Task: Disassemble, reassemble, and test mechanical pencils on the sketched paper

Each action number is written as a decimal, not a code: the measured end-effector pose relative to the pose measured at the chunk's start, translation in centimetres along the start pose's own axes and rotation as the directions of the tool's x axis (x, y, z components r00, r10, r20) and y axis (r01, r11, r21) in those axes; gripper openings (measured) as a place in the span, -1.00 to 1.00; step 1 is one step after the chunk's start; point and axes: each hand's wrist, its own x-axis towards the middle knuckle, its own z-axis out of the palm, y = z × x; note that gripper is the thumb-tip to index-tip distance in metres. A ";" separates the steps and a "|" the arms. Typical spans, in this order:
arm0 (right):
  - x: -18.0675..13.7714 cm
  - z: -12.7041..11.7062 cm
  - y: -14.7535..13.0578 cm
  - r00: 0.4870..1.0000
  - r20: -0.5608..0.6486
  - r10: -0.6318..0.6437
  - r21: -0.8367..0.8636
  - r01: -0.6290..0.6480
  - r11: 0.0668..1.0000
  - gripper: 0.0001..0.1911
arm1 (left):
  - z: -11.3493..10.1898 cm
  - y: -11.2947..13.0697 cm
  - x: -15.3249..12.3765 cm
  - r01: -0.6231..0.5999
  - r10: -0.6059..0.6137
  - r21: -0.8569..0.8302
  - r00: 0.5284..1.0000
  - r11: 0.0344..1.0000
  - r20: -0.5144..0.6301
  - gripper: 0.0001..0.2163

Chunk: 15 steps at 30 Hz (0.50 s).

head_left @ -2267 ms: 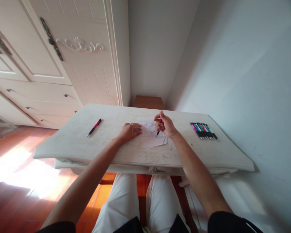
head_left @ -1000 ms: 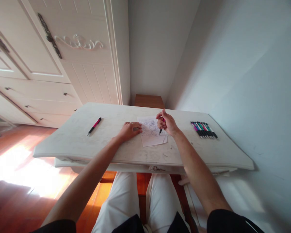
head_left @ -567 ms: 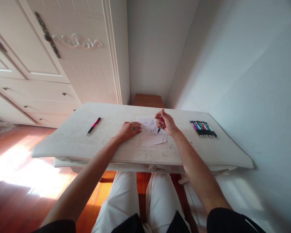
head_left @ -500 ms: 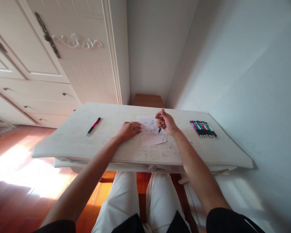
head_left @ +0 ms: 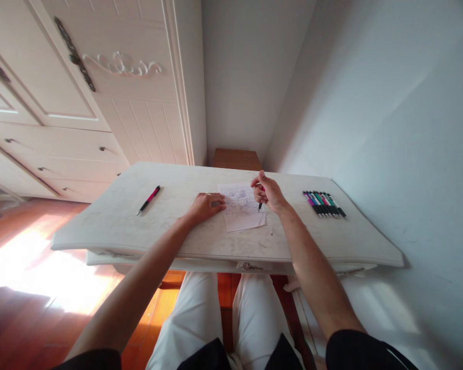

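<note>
A small sheet of white paper (head_left: 242, 216) with scribbles on its upper half lies in the middle of the white desk (head_left: 177, 236). My right hand (head_left: 269, 192) is closed on a pink and black pen (head_left: 260, 204), whose tip rests at the paper's right side. My left hand (head_left: 206, 206) lies with fingers curled down on the desk, its fingertips pressing the paper's left edge. A ring shows on one of its fingers.
A second pink and black pen (head_left: 148, 200) lies alone on the desk's left part. Several coloured pens (head_left: 324, 204) lie in a row at the right. A cream wardrobe (head_left: 81, 87) stands behind on the left, a grey wall on the right. A brown stool (head_left: 237, 159) stands beyond the desk.
My right hand has slid the pen tip back and forth over the paper and now holds it farther right. The left hand has stayed in place.
</note>
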 end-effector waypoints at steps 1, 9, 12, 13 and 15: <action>0.0 0.0 0.0 1.000 -0.005 0.003 0.000 -0.003 1.000 -0.43 | 0.0 0.0 0.0 -0.001 0.001 -0.002 1.000 1.000 0.001 -0.78; 0.1 -0.1 0.2 0.998 -0.062 -0.014 -0.023 0.013 1.000 -0.42 | -0.1 0.1 0.0 0.001 0.000 -0.006 1.000 1.000 0.004 -0.79; 0.2 0.0 0.3 0.996 -0.066 -0.052 -0.011 0.051 0.999 -0.42 | -0.1 0.1 0.0 -0.006 0.006 -0.012 1.000 1.000 0.004 -0.77; 0.2 0.1 0.3 0.996 -0.067 -0.057 -0.005 0.057 0.998 -0.42 | -0.1 0.1 0.0 -0.008 0.008 -0.013 1.000 1.000 0.005 -0.77; 0.2 0.2 0.3 0.996 -0.065 -0.061 0.007 0.061 0.998 -0.42 | -0.1 0.0 0.0 -0.010 0.010 -0.011 1.000 1.000 0.008 -0.78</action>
